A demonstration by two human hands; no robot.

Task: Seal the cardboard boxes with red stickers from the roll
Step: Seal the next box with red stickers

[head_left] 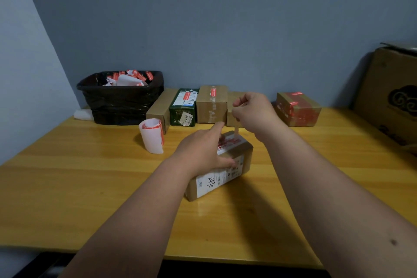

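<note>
A small cardboard box (242, 157) with a white shipping label lies in the middle of the wooden table (90, 178). A red sticker (230, 142) runs across its top. My left hand (203, 151) lies over the box, its fingers spread on the top and its thumb against the side. Above the box's far end, my right hand (251, 108) pinches a thin pale strip (236, 130) that hangs down to the box. The sticker roll (152, 135) stands to the left of the box.
A row of boxes (211, 104) lines the back wall, some with red stickers, one (297, 108) wrapped in red tape. A black bin (119, 97) holding sticker scraps sits at the back left. A large carton (388, 92) stands at the right edge.
</note>
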